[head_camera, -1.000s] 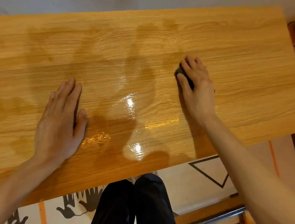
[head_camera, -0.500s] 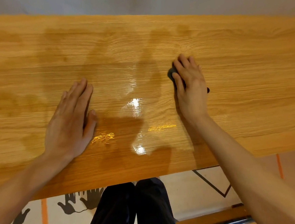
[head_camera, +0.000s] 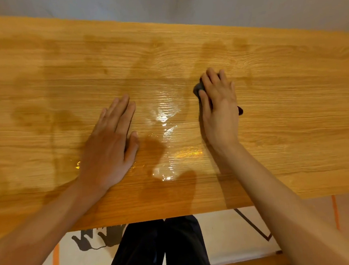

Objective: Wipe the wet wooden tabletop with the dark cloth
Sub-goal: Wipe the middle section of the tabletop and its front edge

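Nearest the camera: the person's dark trouser legs (head_camera: 168,250) below the table's near edge, standing on printed floor sheeting (head_camera: 92,262) with grey hand silhouettes and orange markings. Both forearms reach over the near edge onto the wooden tabletop (head_camera: 295,143). Left hand (head_camera: 110,145): flat, palm down, fingers straight and close together, resting on the wood and holding nothing; reads as a brace. Just right of it, between the two hands, a glossy wet patch (head_camera: 165,131) catches the light, running from near the front edge up toward mid-table. Right hand (head_camera: 219,108): palm down on the dark cloth (head_camera: 199,88), fingers curved over it and pressing it to the surface. The cloth is mostly hidden under the hand; a dark bit shows by the thumb and index finger, another small dark bit at the outer edge of the hand. The cloth sits at mid-depth of the table, just right of the shiny patch. Farther back, duller darkened streaks (head_camera: 59,64) spread across the wood toward the far edge, mainly left and centre; beyond that a plain grey wall (head_camera: 201,2). Judgement: wiping in progress, the standing water between the hands not yet taken up. To do this step well: keep the palm flat so the bunched cloth bears evenly, draw it left through the gloss in overlapping passes along the grain, and turn the cloth if it seems saturated. Risk: a small wad pushes water about instead of absorbing it.
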